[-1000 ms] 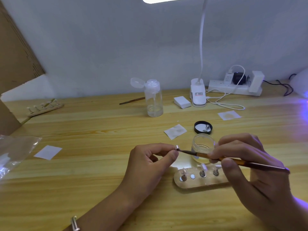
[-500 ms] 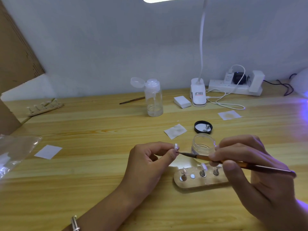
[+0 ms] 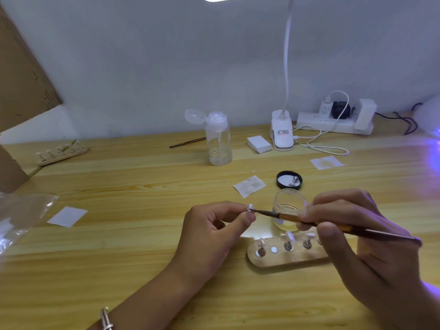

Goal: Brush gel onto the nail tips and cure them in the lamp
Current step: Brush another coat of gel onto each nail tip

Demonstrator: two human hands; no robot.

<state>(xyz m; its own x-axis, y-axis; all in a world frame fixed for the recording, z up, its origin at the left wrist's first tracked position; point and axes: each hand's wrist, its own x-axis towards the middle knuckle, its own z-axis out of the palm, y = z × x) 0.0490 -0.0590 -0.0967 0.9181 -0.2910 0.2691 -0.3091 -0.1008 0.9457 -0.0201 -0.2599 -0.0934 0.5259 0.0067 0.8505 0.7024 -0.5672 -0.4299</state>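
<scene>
My left hand (image 3: 209, 229) pinches a small clear nail tip (image 3: 250, 207) on its stand between thumb and forefinger. My right hand (image 3: 357, 234) grips a thin brush (image 3: 285, 216) like a pen, and its bristles touch the nail tip. Behind the brush stands an open clear gel jar (image 3: 289, 206). A wooden holder (image 3: 285, 257) with several nail tips on metal pegs lies just in front of my hands. The curing lamp (image 3: 432, 117) shows only as a white shape with purple glow at the far right edge.
The jar's black lid (image 3: 289, 180) lies behind the jar. White wipes (image 3: 249, 186) lie around the table, a pump bottle (image 3: 217, 139) and a second brush (image 3: 188, 142) stand further back, with a desk lamp base (image 3: 282, 132), a power strip (image 3: 333, 122), another holder (image 3: 62, 153) far left and a plastic bag (image 3: 19, 215).
The brush has slid slightly right along the nail tip, and my right hand has drawn back a little. My left hand has hardly moved.
</scene>
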